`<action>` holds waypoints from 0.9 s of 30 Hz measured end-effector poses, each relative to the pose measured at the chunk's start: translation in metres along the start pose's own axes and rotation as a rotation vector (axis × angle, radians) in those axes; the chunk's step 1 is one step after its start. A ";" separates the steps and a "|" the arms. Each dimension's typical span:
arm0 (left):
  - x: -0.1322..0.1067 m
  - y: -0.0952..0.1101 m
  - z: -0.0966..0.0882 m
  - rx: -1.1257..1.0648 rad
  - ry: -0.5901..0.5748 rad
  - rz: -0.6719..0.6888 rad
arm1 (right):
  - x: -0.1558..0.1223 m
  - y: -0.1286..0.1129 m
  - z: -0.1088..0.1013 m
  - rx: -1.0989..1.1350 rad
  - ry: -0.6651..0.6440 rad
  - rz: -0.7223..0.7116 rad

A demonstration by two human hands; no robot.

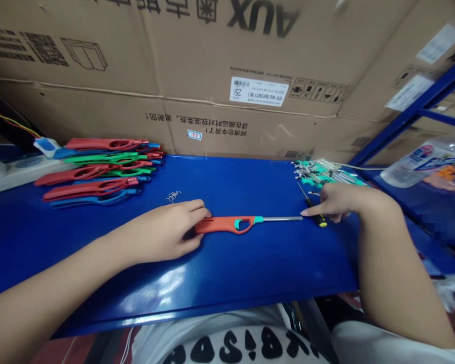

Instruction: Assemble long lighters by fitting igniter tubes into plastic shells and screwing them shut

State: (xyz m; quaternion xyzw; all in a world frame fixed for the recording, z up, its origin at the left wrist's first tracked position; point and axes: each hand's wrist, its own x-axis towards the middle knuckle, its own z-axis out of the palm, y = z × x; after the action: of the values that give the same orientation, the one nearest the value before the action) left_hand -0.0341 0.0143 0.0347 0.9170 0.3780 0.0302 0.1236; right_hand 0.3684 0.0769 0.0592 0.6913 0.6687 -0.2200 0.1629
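An orange-red utility lighter with a teal trigger and a long metal tube lies flat on the blue table. My left hand grips its handle end between thumb and fingers. At the tube's tip, my right hand points with its index finger stretched out, the fingertip at or just beside the metal end; the other fingers are curled. Under and beside that hand lies a screwdriver with a black and yellow handle, partly hidden. A few small screws are scattered beyond my left hand.
Red, green and blue lighter shells are stacked at the left beside a white power strip. Teal parts with metal tubes lie in a heap at the back right. A large cardboard box stands behind; a plastic bottle is far right.
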 end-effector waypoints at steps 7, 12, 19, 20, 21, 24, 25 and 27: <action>-0.002 0.007 -0.003 -0.211 -0.029 -0.019 | 0.015 0.007 -0.003 0.093 0.156 -0.271; -0.002 0.020 0.005 -0.257 -0.033 0.021 | 0.014 -0.062 0.008 0.610 0.407 -0.498; -0.002 0.022 0.022 -0.200 0.065 0.061 | 0.024 -0.160 0.051 0.555 0.356 -0.752; -0.002 0.021 0.023 -0.188 0.075 0.068 | 0.025 -0.168 0.055 0.516 0.355 -0.759; -0.002 0.021 0.024 -0.176 0.083 0.075 | 0.027 -0.175 0.059 0.488 0.352 -0.758; -0.003 0.020 0.026 -0.132 0.107 0.083 | 0.027 -0.184 0.063 0.480 0.338 -0.730; -0.003 0.020 0.027 -0.121 0.113 0.082 | 0.026 -0.184 0.062 0.498 0.346 -0.724; -0.002 0.019 0.028 -0.117 0.125 0.080 | 0.021 -0.182 0.057 0.559 0.366 -0.712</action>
State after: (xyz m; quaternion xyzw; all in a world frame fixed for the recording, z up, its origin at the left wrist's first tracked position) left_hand -0.0186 -0.0062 0.0130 0.9189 0.3457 0.1145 0.1517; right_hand 0.1822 0.0749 0.0120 0.4644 0.7965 -0.3081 -0.2346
